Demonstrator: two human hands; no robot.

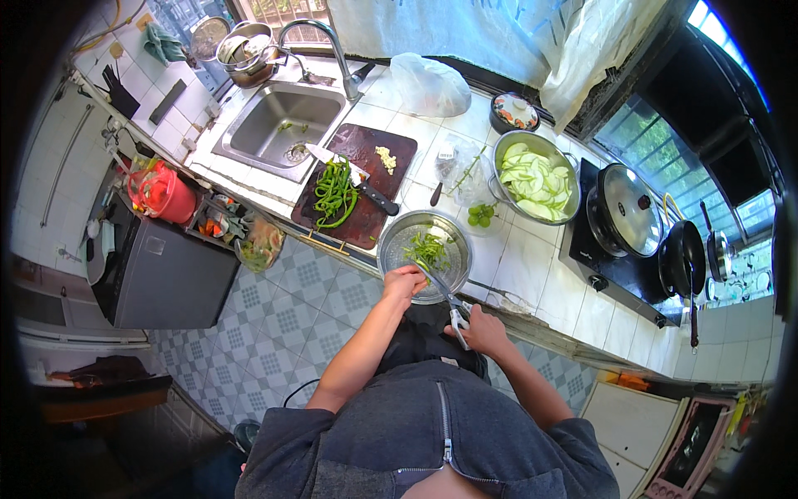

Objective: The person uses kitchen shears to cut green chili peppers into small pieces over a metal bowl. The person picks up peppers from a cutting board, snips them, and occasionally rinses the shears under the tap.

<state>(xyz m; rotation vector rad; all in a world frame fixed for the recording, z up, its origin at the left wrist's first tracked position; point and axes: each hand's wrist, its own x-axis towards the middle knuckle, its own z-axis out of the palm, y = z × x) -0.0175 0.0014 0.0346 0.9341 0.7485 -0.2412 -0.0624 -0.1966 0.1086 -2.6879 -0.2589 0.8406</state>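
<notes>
Over the near rim of a round metal basin (461, 224), my left hand (404, 284) pinches a green chili pepper (422, 266), mostly hidden by the fingers. My right hand (483, 329) grips the pale handles of a pair of kitchen scissors (441, 285), whose blades reach over the basin to the pepper. Cut green pieces (429, 248) lie in the bottom of the basin. Left of it, a dark cutting board (399, 187) carries a heap of long green chili peppers (335, 190), chopped garlic (386, 160) and a kitchen knife (374, 194) with a black handle.
A metal pot of sliced pale-green vegetable (535, 178) stands right of the basin, beside a gas stove (586, 249) with a lidded pan (629, 209) and a black frying pan (681, 256). The sink (290, 118) lies to the left. A spatula (502, 292) lies near the counter's front edge.
</notes>
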